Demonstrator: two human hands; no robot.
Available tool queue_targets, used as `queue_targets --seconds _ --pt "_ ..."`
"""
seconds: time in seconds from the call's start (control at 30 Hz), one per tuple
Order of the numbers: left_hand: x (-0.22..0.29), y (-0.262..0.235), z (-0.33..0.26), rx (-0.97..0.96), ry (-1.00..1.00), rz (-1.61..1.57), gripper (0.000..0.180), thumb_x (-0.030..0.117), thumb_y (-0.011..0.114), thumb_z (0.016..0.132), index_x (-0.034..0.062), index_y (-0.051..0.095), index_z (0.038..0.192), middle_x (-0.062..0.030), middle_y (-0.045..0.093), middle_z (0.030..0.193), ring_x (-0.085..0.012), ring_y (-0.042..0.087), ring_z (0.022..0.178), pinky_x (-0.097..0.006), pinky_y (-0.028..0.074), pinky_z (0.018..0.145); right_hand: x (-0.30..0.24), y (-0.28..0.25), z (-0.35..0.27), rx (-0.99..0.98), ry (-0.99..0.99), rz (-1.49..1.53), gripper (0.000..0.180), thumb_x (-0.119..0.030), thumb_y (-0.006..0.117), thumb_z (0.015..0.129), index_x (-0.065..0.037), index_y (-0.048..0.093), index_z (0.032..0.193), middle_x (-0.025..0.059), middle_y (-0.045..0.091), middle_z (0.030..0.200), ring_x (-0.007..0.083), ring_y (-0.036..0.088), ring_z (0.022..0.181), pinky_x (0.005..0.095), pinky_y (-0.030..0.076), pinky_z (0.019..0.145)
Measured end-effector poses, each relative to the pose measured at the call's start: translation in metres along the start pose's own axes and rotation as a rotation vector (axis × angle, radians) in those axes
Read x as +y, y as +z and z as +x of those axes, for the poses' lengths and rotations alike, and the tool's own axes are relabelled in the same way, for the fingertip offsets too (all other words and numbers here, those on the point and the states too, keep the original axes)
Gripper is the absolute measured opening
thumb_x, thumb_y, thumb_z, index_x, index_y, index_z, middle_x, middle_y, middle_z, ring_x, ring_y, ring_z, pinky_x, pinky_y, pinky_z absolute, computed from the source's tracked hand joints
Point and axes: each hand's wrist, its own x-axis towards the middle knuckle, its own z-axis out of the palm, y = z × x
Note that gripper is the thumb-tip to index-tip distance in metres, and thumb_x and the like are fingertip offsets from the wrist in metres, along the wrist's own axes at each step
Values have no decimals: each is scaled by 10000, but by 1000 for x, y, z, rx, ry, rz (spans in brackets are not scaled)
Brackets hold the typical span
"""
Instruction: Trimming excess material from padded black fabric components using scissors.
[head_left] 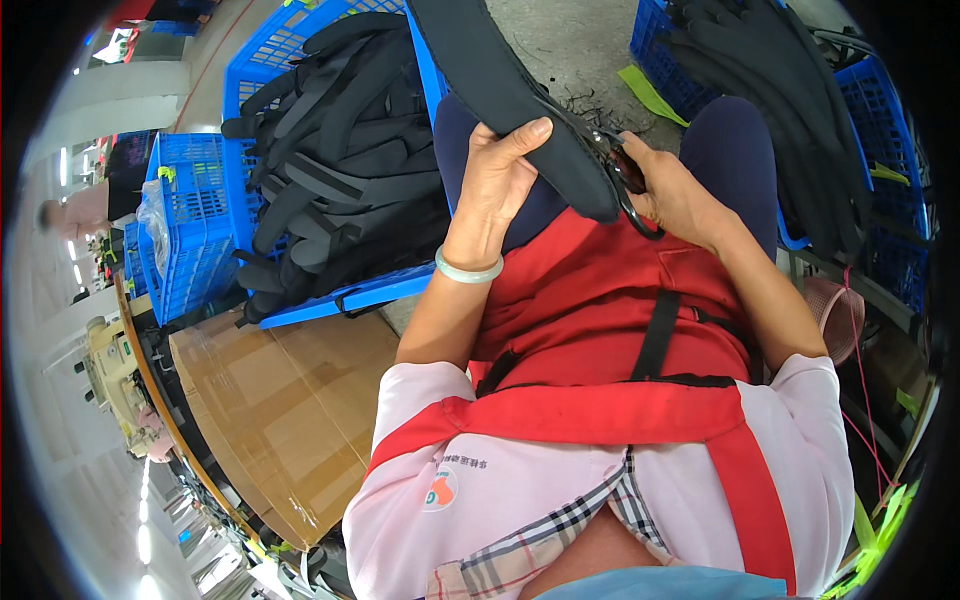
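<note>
Straps (340, 150) in crate (190, 220), left

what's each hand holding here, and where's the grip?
Left hand pinches the black padded strap by its lower edge, thumb on top. Right hand holds black scissors by the handle loops, blades at the strap's end.
</note>
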Motion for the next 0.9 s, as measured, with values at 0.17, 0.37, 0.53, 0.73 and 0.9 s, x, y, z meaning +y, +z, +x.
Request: queue_targets --seconds 0.17,0.37,0.53,0.73,0.9 --pt "10 0 0 -45 -26 -23 174 -53 682 812 42 663 957 -72 683 930 -195 669 879 -355 547 834 -12 -7 -8 28 -4 -71 380 -151 675 827 -5 406 1052 193 564 776 388 554 709 441 448 666" --pt "2 0 -2 -35 5 30 202 -63 663 818 46 654 989 -75 681 964 -205 663 924 -373 539 869 -1 0 -7 92 -67 -79 354 -127 661 832 -8 416 1059 209 577 782 382 555 700 440 442 650" --pt "2 5 -1 18 4 37 189 -70 699 795 33 657 948 -70 683 916 -174 667 844 -320 550 786 10 1 -6 74 -18 -70 350 -134 650 848 -13 425 1088 209 571 755 379 550 694 435 436 645" --pt "10 -7 0 -43 24 122 200 -54 677 811 35 659 989 -78 681 949 -209 663 901 -369 535 854 -3 -13 -16 41 -74 -18 367 -187 674 843 -28 416 1051 174 553 758 303 523 650 398 421 616" --pt "4 4 0 -10 27 67 204 -79 704 783 24 662 955 -81 690 903 -180 673 820 -320 550 783 -3 -13 -20 11 -14 -85 414 -195 695 820 -32 382 1037 184 571 784 349 562 709 429 428 642"
